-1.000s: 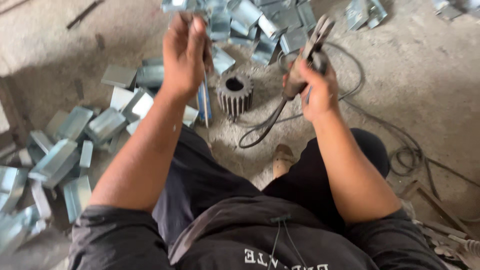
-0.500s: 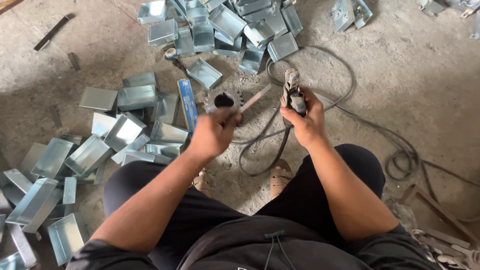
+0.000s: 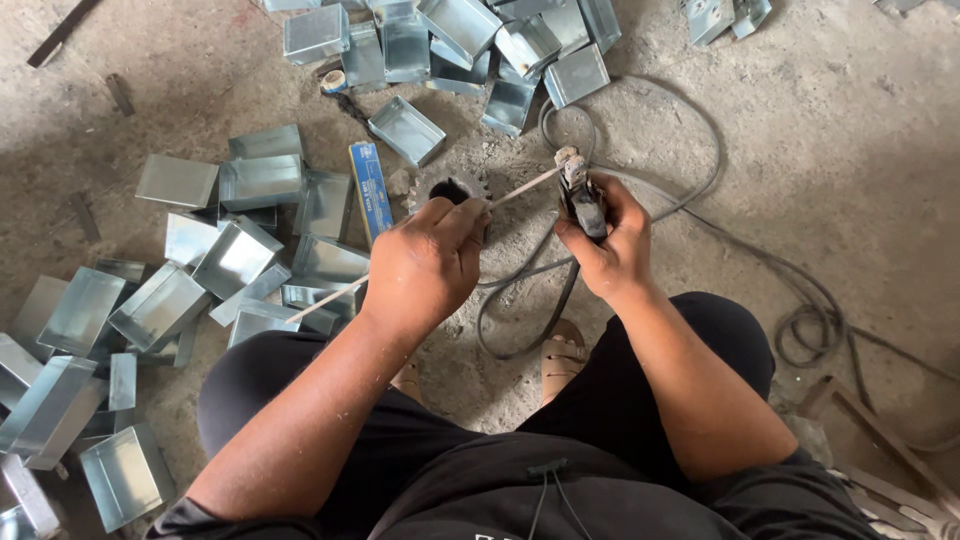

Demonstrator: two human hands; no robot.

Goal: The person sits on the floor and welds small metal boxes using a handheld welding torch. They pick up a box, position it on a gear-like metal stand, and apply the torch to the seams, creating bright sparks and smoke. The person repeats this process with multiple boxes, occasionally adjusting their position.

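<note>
My left hand (image 3: 428, 262) pinches a thin pale welding rod (image 3: 524, 187) whose far tip sits at the jaw of a clamp-style electrode holder (image 3: 577, 192). My right hand (image 3: 612, 248) grips that holder by its dark handle. The rod's rear end sticks out behind my left hand over the metal boxes. Just beyond my left hand a dark toothed gear (image 3: 452, 190) lies on the concrete floor, partly hidden by my fingers. A black cable (image 3: 690, 190) runs from the holder and loops off to the right.
Several open galvanized sheet-metal boxes (image 3: 240, 255) lie scattered on the floor to the left and stacked at the top (image 3: 470, 35). A blue flat packet (image 3: 371, 190) lies beside the gear. My sandalled foot (image 3: 566, 355) is under the hands. Metal bars (image 3: 870, 440) lie at the lower right.
My left hand came down from the far boxes with a rod and brought its tip to the holder. The right hand with the holder stayed near the gear.
</note>
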